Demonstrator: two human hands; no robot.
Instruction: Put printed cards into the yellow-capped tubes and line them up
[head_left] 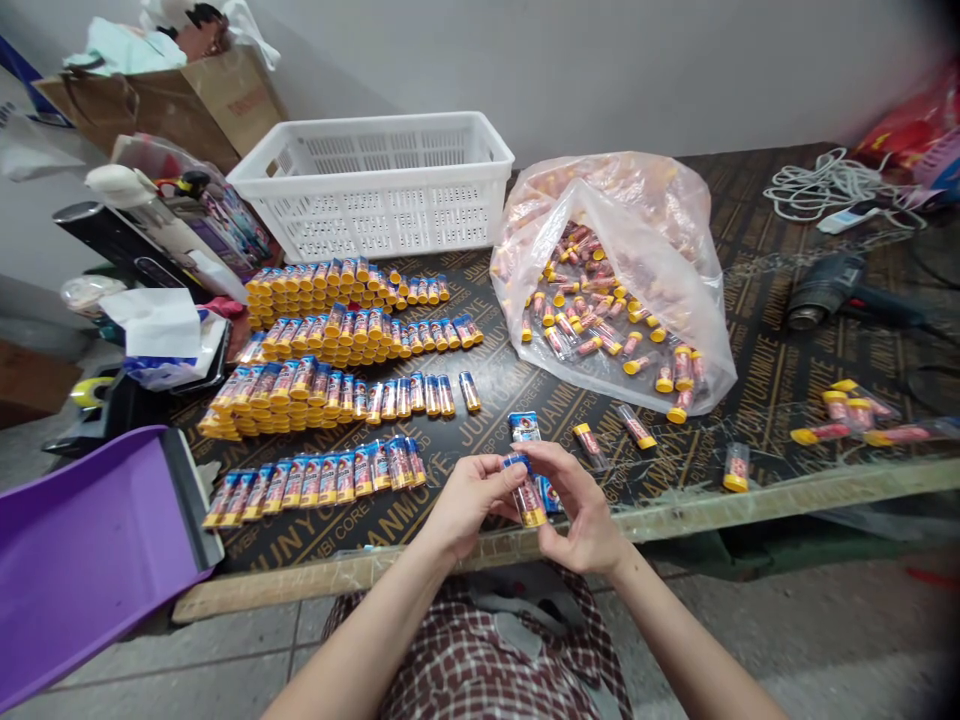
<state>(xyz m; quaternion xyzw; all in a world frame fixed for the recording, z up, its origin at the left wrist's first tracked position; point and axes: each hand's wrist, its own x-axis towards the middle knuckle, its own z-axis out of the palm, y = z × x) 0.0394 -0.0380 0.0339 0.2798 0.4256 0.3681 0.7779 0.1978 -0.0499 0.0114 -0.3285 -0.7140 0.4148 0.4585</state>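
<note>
In front of me, above the table's front edge, my left hand (pixel 466 500) pinches a small clear tube (pixel 529 502) with a yellow cap at its lower end and blue at its top. My right hand (pixel 581 508) curves around the same tube, fingers at its top and thumb near the yellow cap. Behind the hands lies a stack of blue printed sleeves (pixel 524 426), partly covered by my fingers. Loose yellow-capped tubes (pixel 591 446) lie just beyond my right hand. On the left, blue-sleeved tubes (pixel 322 478) are lined up in rows, some piled in layers.
An open plastic bag (pixel 615 200) of yellow-capped tubes lies at the back centre, beside a white basket (pixel 390 205). To the right are a heat gun (pixel 829 290), a coiled white cable (pixel 825 185) and more tubes. A purple dustpan (pixel 97 560) sits at the left edge.
</note>
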